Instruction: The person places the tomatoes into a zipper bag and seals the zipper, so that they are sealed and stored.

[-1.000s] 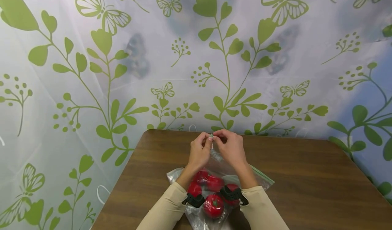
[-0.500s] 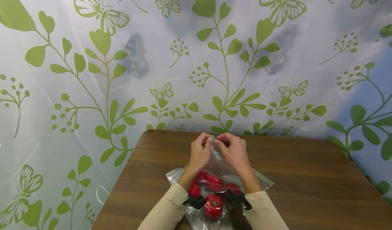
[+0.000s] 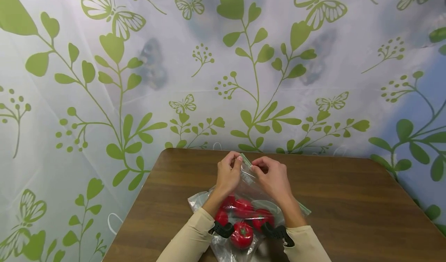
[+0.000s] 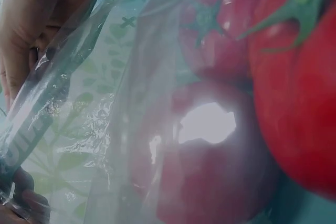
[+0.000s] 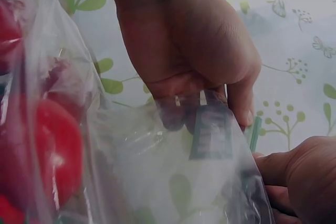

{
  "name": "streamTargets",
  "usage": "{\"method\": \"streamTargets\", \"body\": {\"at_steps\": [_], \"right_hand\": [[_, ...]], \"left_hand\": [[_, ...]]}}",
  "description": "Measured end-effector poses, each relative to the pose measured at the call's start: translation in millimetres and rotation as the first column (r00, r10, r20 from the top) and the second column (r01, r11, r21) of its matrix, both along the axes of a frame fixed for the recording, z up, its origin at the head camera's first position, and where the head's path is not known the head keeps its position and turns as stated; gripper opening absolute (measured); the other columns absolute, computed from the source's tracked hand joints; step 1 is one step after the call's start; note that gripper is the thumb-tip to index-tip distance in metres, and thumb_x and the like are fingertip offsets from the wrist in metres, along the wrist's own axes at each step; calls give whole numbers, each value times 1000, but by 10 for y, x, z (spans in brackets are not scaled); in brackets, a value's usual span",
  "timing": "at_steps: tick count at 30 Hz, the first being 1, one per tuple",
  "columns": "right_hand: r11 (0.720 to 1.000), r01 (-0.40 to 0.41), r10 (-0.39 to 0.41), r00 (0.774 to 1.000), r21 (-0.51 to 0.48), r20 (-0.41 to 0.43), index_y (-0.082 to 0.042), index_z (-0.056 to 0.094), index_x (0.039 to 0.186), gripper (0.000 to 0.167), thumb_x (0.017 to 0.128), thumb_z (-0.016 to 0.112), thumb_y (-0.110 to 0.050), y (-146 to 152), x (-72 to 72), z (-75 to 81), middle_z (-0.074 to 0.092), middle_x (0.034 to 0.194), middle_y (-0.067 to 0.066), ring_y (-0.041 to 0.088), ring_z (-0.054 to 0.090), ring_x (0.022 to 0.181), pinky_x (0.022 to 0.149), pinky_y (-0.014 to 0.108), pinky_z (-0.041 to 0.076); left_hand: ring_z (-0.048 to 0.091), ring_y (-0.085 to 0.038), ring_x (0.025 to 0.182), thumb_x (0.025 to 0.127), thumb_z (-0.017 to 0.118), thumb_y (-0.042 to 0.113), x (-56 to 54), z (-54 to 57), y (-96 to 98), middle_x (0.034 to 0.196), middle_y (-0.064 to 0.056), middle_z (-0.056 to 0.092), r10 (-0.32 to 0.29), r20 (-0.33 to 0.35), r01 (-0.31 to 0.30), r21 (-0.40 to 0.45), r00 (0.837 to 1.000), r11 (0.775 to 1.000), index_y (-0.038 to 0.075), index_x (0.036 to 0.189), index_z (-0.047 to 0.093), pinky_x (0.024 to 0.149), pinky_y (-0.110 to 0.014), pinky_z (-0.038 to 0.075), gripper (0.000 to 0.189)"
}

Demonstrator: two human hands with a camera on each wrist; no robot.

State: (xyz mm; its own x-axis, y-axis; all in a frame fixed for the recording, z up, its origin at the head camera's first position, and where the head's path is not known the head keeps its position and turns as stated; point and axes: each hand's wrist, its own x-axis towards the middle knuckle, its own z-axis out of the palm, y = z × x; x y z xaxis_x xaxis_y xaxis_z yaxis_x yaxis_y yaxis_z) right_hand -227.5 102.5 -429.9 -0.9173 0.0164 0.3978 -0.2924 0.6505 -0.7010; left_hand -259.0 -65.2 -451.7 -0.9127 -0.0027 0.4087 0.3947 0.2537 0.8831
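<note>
A clear zip bag [image 3: 250,178] with a green seal holds several red tomatoes [image 3: 242,235]. My left hand [image 3: 228,173] pinches the far corner of the bag between thumb and fingers. To its right, my right hand [image 3: 274,176] pinches the green seal strip [image 3: 246,160], with a short stretch of it showing between the hands. The strip's other end comes out beyond my right forearm. In the left wrist view the tomatoes [image 4: 215,156] fill the right side behind shiny plastic. Fingertips show through the film in the right wrist view, close to the green strip [image 5: 255,134].
The bag lies on a brown wooden table [image 3: 348,207], whose back edge runs just beyond the hands. Behind it hangs a pale curtain [image 3: 209,80] printed with green leaves and butterflies. Both wrists carry black straps [image 3: 223,229].
My right hand has slid right and slightly toward me along the seal, away from the left hand. More of the green strip shows between them. The left hand still pinches the corner.
</note>
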Motion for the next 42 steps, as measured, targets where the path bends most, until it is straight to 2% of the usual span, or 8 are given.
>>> {"method": "streamTargets", "body": {"at_steps": [9,19,26,31,39,42], "right_hand": [[1000,14,-15,999,18,32,-14,82,106,7,100,82,-19,130,140,-75,82,95,0,13,73,81,73,31,60],[997,47,-50,998,55,43,-17,82,104,6,98,84,-18,325,336,-144,82,95,-3,12,70,81,76,32,60],[996,58,-61,997,74,40,-19,82,103,8,97,84,-14,445,482,-134,82,94,-6,10,72,83,76,28,61],[993,72,-77,996,93,45,-20,82,103,9,96,86,-15,527,594,-136,82,95,-7,10,75,85,80,32,65],[987,98,-107,992,130,68,-22,81,102,11,96,85,-15,689,758,-192,82,94,-9,11,77,86,79,32,65],[982,105,-116,991,156,65,-25,81,100,12,95,86,-15,767,821,-213,82,94,-11,11,77,86,77,32,64]], "left_hand": [[57,-7,71,107,63,11,-3,7,2,81,-6,69,-13,20,12,13,1000,1000,8,104,75,65,-24,48,13],[57,-9,69,107,64,10,-19,27,34,78,-8,67,4,25,-4,21,1000,1000,8,102,77,66,-22,46,14],[57,-8,72,108,64,10,-32,22,53,80,-7,68,2,28,-2,17,1000,1000,8,104,77,68,-24,46,13],[57,-8,73,108,64,12,-42,20,58,83,-6,69,-4,28,4,6,1000,1000,8,105,77,69,-24,47,14],[55,-9,74,107,65,8,-94,12,7,81,-7,68,45,13,-45,36,999,998,6,105,77,70,-24,46,13],[56,-8,73,107,65,9,-118,7,-10,80,-6,68,48,26,-49,30,998,998,6,105,77,70,-25,46,13]]}}
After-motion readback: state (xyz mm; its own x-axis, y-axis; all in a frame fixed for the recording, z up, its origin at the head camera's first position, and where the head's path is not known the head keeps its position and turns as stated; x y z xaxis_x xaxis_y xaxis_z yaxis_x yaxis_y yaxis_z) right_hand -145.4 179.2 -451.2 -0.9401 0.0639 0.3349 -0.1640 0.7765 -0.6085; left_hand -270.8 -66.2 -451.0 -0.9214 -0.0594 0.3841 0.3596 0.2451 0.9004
